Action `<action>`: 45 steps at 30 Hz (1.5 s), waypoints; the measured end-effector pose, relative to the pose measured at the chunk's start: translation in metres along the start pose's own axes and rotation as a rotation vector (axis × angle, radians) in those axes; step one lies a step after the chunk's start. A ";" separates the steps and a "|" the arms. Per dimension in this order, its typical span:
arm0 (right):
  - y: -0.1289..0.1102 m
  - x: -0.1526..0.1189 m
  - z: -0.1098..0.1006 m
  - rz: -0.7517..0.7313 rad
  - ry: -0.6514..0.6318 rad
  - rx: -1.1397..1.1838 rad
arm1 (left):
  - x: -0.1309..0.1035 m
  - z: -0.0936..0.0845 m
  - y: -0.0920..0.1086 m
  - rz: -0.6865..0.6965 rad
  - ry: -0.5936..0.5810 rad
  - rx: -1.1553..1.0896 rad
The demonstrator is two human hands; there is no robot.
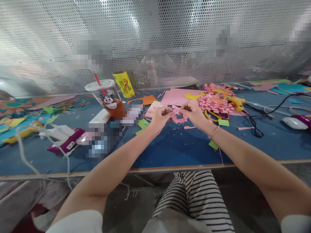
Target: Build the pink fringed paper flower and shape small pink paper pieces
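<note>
Between my two hands is a ring of fringed pink paper (pixel 179 119), held just over the blue table. My left hand (pixel 162 117) pinches its left side with thumb and fingertips. On the opposite side, my right hand (pixel 191 113) grips the upper right edge with closed fingers; a bracelet circles that wrist. Behind the hands lies a flat pink paper sheet (pixel 173 96). Right of my right hand sit finished-looking pink paper flowers (pixel 215 103) with layered petals. Scissors with yellow and red handles (pixel 222 116) lie just below them.
A clear cup of orange drink (pixel 109 100) with a red straw stands left, near a yellow packet (pixel 124 84). A purple-and-white device (pixel 66 140) and white cable are farther left. Black cords (pixel 254 124) trail at right. Green scraps (pixel 223 122) lie about. A perforated metal panel (pixel 179 32) rises behind.
</note>
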State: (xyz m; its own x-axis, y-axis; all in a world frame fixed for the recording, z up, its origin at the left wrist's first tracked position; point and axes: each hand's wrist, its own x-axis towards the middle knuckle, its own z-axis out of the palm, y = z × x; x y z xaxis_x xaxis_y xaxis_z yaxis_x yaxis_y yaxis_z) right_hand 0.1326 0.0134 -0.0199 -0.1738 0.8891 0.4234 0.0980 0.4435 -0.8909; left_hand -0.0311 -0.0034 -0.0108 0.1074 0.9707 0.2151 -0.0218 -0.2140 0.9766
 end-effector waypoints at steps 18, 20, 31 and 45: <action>-0.007 -0.003 0.004 0.063 0.035 0.063 | -0.001 0.000 -0.001 0.031 -0.053 -0.002; -0.009 -0.003 0.004 0.066 0.036 0.056 | -0.001 0.000 -0.001 0.031 -0.058 -0.006; -0.013 -0.004 0.005 0.076 0.087 0.034 | 0.000 0.000 -0.001 0.040 -0.082 -0.033; -0.023 -0.008 0.006 0.060 0.068 -0.072 | -0.001 0.001 0.001 0.006 -0.027 -0.006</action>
State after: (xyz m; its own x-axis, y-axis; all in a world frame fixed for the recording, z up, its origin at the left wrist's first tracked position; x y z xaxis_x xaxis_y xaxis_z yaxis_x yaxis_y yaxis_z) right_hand 0.1256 -0.0042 -0.0039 -0.0987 0.9189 0.3820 0.1773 0.3940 -0.9019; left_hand -0.0305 -0.0050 -0.0104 0.1335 0.9661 0.2211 -0.0280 -0.2194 0.9752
